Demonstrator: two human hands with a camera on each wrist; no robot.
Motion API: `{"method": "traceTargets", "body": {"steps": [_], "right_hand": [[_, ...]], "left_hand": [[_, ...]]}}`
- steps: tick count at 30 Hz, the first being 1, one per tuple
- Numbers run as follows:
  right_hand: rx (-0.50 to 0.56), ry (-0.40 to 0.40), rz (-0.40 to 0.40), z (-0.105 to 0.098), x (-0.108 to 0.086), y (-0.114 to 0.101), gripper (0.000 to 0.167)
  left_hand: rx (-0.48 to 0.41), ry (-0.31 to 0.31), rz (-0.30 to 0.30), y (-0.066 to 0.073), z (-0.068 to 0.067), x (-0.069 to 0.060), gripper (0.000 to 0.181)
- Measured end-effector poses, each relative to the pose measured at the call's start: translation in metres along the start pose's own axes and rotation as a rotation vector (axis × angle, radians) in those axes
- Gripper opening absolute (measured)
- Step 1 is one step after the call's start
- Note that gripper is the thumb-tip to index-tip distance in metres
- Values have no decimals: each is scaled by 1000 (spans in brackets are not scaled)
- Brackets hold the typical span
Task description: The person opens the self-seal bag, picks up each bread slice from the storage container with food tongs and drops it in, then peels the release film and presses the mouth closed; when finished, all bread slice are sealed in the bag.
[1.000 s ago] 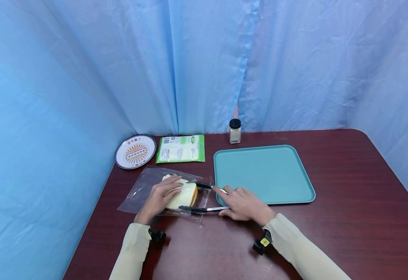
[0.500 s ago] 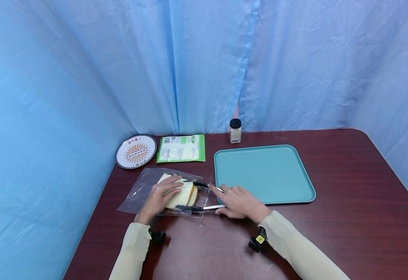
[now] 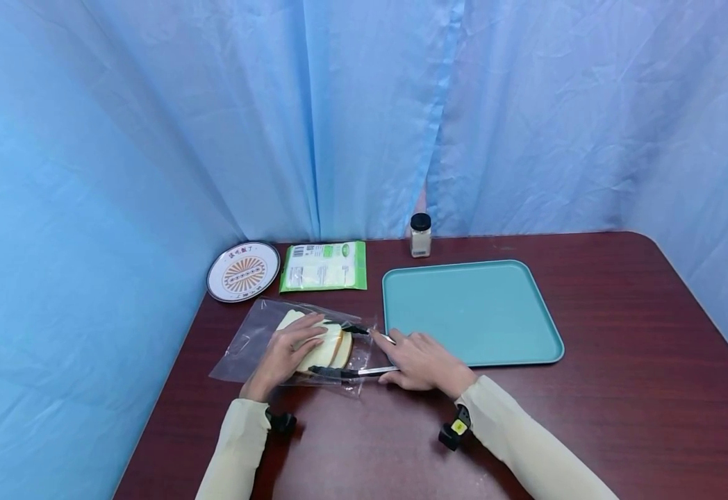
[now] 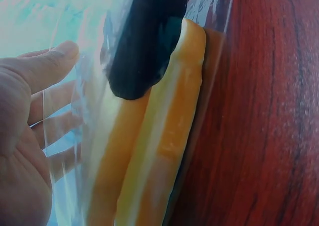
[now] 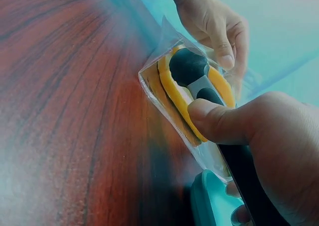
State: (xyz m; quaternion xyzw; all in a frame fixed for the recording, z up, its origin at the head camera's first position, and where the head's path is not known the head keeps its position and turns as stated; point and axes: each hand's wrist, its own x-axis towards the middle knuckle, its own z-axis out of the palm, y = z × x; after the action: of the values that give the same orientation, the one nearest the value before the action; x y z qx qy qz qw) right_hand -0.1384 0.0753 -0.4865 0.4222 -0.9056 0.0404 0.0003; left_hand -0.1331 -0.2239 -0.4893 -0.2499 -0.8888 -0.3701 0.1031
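Observation:
Two slices of bread (image 3: 341, 351) lie partly overlapping inside a clear plastic bag (image 3: 251, 340). My left hand (image 3: 285, 355) rests over the bag and the upper slice, fingers spread and nearly straight; in the left wrist view the hand (image 4: 30, 106) is beside the bag. Black-tipped tongs (image 3: 370, 372) reach into the bag's right end, one arm along each side of the bread. My right hand (image 3: 423, 361) grips the tongs, thumb on the near arm and index finger on the far one. In the right wrist view a dark tong tip (image 5: 188, 67) touches the bread (image 5: 172, 89).
A teal tray (image 3: 470, 312) lies just right of the bag. Behind the bag are a green-and-white packet (image 3: 323, 266) and a round patterned plate (image 3: 242, 271). A black-lidded jar (image 3: 420, 236) stands behind the tray. Blue curtains (image 3: 364, 118) hang along the table's back and sides.
My right hand and the tongs have moved left, deeper into the bag. The upper slice has shifted left, uncovering more of the lower one. My left hand has stayed nearly still.

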Motion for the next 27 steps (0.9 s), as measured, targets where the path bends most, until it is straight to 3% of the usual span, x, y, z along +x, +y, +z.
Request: {"method": "traceTargets", "body": {"steps": [8,22,27], "right_hand": [[1,-4,10,2,2,-1,76],[32,14,33,3,2,-4,86],[20,9,49,1,1,-4,86]], "left_hand": [[-8,-14,-30,0,0,0,25],[-26,10,11,-3,1,0,25],[-37,3,-3,-3,1,0,25]]}}
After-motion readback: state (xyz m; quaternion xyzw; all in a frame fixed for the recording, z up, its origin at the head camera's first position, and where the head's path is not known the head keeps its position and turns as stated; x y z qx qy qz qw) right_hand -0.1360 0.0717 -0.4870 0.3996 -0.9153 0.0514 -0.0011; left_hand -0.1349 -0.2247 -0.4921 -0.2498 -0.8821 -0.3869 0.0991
